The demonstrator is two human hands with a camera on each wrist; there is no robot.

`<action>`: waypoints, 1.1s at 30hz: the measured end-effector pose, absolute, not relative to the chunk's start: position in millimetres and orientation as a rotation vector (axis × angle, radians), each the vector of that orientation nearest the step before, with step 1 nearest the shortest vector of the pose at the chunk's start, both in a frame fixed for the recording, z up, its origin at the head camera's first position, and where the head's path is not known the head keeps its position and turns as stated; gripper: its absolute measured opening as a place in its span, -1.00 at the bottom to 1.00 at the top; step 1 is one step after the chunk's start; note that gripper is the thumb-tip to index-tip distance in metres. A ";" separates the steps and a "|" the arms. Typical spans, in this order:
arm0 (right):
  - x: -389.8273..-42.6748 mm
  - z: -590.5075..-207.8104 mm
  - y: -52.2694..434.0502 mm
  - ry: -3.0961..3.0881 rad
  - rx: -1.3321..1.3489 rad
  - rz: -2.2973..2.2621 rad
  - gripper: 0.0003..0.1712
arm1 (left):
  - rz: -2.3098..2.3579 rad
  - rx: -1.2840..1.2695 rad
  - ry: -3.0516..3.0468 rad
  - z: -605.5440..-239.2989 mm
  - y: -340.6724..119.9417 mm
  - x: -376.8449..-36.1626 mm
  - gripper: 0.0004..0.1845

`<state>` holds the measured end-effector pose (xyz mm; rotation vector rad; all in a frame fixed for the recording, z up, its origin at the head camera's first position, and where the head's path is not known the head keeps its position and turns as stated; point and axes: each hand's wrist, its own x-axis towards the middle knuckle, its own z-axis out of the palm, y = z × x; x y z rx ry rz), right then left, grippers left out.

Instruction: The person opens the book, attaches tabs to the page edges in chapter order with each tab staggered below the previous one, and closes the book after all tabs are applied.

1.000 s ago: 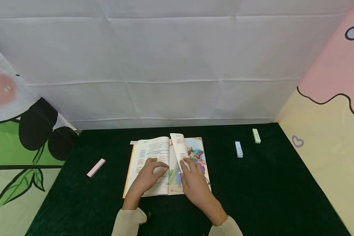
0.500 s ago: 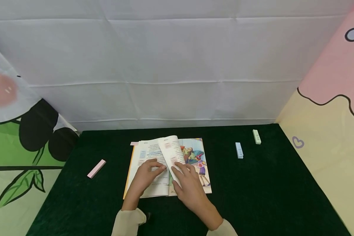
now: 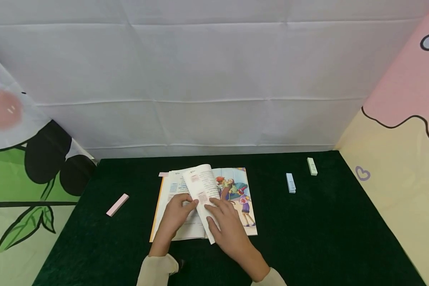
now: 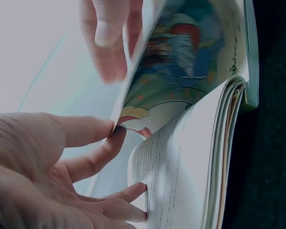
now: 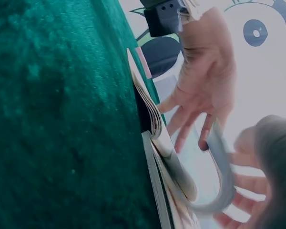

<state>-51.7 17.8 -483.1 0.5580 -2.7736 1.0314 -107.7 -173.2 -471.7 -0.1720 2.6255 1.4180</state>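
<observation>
An open book (image 3: 184, 230) lies on the dark green cloth, with printed text at left and a colourful illustrated page (image 3: 249, 198) at right. A text page (image 3: 200, 178) stands lifted across the middle. My left hand (image 3: 175, 214) pinches this page's edge between thumb and forefinger, plain in the left wrist view; its other fingers (image 4: 128, 210) touch the text page below. Against the lifted page's right side is my right hand (image 3: 230, 230), fingers spread and fairly straight. In the right wrist view the page (image 5: 222, 176) bends in a curve between both hands.
A pink stick-like block (image 3: 117, 205) lies to the left on the green cloth (image 3: 329, 234). Off to the right are a blue block (image 3: 290, 183) and a pale green one (image 3: 312, 166). A pink tab (image 3: 163, 174) sticks out at the book's upper left. White fabric (image 3: 214, 79) rises behind.
The lifted page has swung leftward from the right half to the middle, the right hand moving left with it. The left hand has stayed nearly in place and now pinches the page.
</observation>
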 end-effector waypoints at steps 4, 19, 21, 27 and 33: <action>-53.8 -485.3 23.8 -2.663 0.450 1.190 -0.60 | 1.466 -0.259 2.600 -469.0 -178.6 -107.1 -0.79; -54.9 -490.9 29.6 -3.061 0.640 0.898 -0.39 | 1.312 -0.430 2.640 -467.0 -203.9 -113.6 -0.57; -54.7 -489.8 26.8 -3.093 0.662 0.797 -0.38 | 1.275 -0.453 2.658 -466.9 -208.3 -114.5 -0.55; -53.8 -489.6 9.8 -3.140 0.694 0.453 -0.35 | 1.230 -0.510 2.695 -469.3 -224.0 -115.5 -0.50; -51.8 -495.5 -0.7 -3.182 0.690 0.296 -0.32 | 1.185 -0.498 2.706 -474.1 -228.8 -116.9 -0.47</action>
